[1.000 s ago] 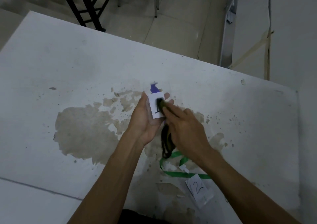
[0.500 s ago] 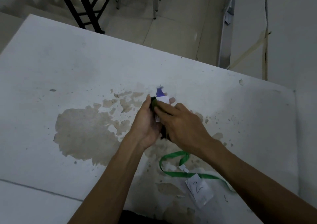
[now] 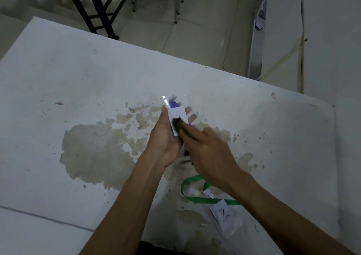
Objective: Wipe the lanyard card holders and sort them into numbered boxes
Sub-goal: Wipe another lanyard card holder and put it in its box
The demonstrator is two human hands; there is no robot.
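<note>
You are in the wiping step, with sorting not yet begun as far as this view shows. Your left hand (image 3: 166, 139) lies palm up above the counter (image 3: 78, 83), fingers loosely curled around a card holder (image 3: 177, 118) that rests across the palm; it carries a white slip with a handwritten mark that reads like a 1, though the cloth covers part of it, and a purple clip or strap end sticks out past its far edge. Your right hand (image 3: 211, 153) is closed on a dark wiping cloth (image 3: 178, 125), pressing it onto the holder's face near its middle; the hand is blurred, so judge it mid-stroke.

Nearer to you than the held holder, a second card holder (image 3: 225, 220) lies flat on the counter, its slip marked 2, with its green lanyard (image 3: 192, 197) looped beside it and running under your right forearm. Whether that one has been wiped you cannot tell from here.

No numbered boxes appear anywhere in view, so nothing can be counted as sorted. The large brown stain (image 3: 93, 153) on the counter sits just left of your left hand.

What is left, by this judgement: finish wiping the holder in your palm, deal with the one marked 2 if it needs it, then carry each to the box matching its number.
</note>
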